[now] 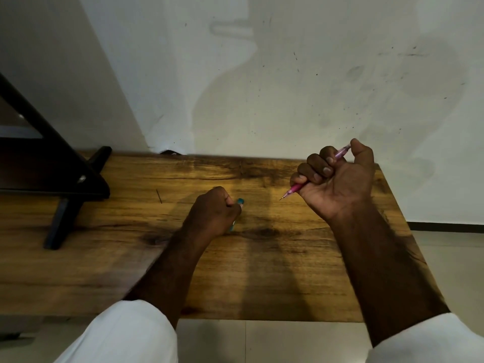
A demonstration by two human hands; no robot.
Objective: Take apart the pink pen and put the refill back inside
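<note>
My right hand [337,179] is raised above the right part of the wooden table [275,271], fist closed around the pink pen [293,190]. The pen's metal tip points down and to the left; its rear end sticks out by my thumb. My left hand [213,209] rests on the table near the middle, fingers curled around a teal pen [240,200]; only its two ends show past the fist. The rest of the teal pen is hidden by my fingers.
A black stand with angled legs [65,203] occupies the table's left side. A thin dark line-shaped mark or sliver [159,196] lies on the wood left of my left hand. A white wall rises behind the table; tiled floor lies at right and below.
</note>
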